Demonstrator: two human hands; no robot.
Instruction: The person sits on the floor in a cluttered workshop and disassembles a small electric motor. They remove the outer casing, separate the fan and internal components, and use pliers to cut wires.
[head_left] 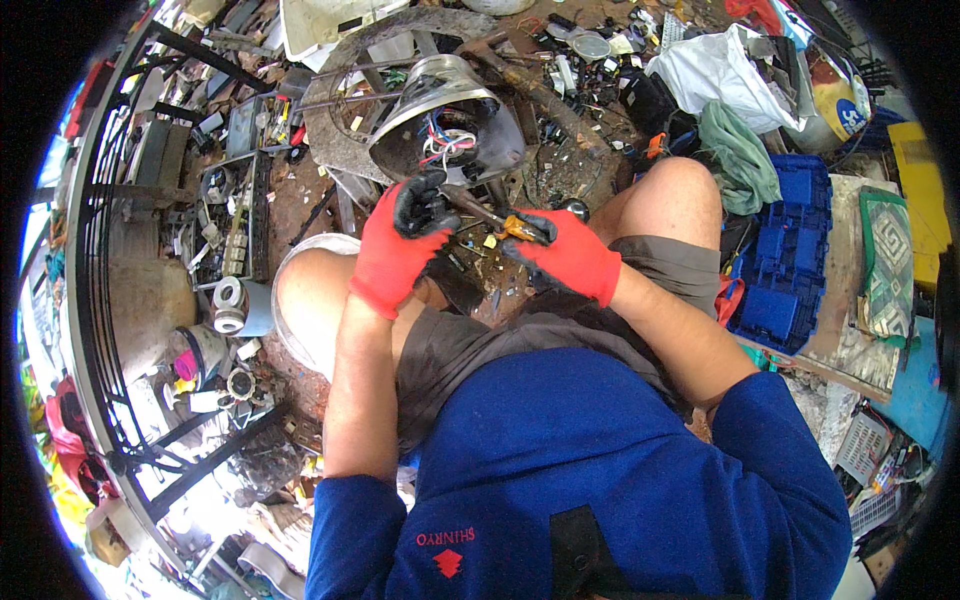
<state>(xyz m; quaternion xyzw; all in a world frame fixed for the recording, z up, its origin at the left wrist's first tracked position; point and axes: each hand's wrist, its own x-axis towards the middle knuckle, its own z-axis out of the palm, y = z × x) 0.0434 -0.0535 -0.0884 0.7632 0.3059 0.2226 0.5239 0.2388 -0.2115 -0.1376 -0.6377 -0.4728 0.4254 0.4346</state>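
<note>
My right hand (575, 252), in a red glove with dark fingertips, is closed round the amber handle of a screwdriver (526, 230). The screwdriver's dark shaft points up and left to my left hand (402, 235). That hand wears a matching glove, and its fingers are curled in at the shaft's tip; whatever they pinch is hidden by the glove. Just beyond both hands, a grey bowl-shaped housing (500, 140) lies tilted with its open inside showing. Red, white and blue wires (447, 150) are bunched within it.
A black metal rack (95, 260) stands along the left. Blue plastic crates (790, 250) and a green cloth (735, 155) are at my right, with a white bag (722, 80) beyond. Small scraps and parts litter the ground around a hammer-like bar (545, 95).
</note>
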